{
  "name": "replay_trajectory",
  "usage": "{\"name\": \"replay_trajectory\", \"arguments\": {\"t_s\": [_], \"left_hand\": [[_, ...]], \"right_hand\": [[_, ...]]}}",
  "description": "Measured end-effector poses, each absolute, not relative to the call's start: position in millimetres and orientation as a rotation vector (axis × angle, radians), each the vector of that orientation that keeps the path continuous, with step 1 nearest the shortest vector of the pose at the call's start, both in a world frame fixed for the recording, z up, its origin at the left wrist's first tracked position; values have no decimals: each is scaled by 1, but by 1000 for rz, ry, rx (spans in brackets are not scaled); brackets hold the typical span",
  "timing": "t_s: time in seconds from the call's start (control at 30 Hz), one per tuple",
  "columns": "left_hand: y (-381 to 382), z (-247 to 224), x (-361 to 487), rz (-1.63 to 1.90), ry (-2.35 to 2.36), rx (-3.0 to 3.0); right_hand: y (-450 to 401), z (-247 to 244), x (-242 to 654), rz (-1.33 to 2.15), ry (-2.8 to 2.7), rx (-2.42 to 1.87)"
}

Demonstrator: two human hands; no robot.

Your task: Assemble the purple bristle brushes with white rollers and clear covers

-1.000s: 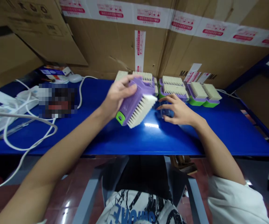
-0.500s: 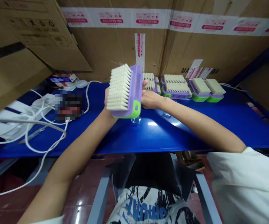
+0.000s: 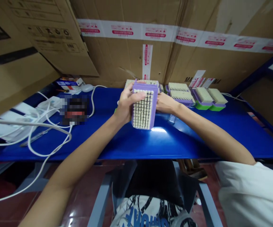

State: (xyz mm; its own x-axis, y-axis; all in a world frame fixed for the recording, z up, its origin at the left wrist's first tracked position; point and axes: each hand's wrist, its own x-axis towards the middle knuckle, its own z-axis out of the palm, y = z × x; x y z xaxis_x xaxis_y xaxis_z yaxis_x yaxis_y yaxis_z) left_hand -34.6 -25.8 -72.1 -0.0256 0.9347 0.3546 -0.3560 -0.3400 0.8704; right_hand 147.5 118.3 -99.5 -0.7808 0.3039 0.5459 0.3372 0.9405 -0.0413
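My left hand (image 3: 125,105) is closed around a purple scrub brush (image 3: 143,110) held over the blue table. Its cream bristles face me, and my left thumb lies across their upper part. At the brush's right edge is my right hand (image 3: 166,102), its fingers curled in against the side and partly hidden behind it. A bit of green and some pale bristles show behind my left hand; whether they belong to one other brush I cannot tell. Right of my hands, a pair of purple brushes (image 3: 181,95) rests bristles up.
Further right stand two green-and-purple brushes (image 3: 204,95). A small clear plastic piece (image 3: 172,118) lies below my right wrist. White cables (image 3: 48,126), a power strip and a blurred dark device (image 3: 74,108) occupy the left. Cardboard (image 3: 117,53) walls the back of the blue table (image 3: 127,149).
The brush in my hands is lower and slightly further right, with bristles facing me instead of left. My left thumb now shows over the bristles. The camera view has shifted slightly.
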Motion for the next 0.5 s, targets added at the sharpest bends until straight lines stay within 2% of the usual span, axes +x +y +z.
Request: {"name": "replay_trajectory", "arguments": {"t_s": [0.1,0.17,0.3,0.37,0.5], "left_hand": [[-32,-78,-27,1565,633,1418],[-35,-83,-20,1502,581,1550],[-34,-93,-11,1434,629,1651],[-32,-99,-9,1424,679,1661],[-28,-112,-11,1444,682,1671]], "right_hand": [[112,-76,213,-240,-2582,-422],[104,-54,251,-287,-2382,-513],[68,-1,279,203,-2025,-454],[44,22,273,297,-2186,-379],[12,42,258,-13,-2591,-316]]}}
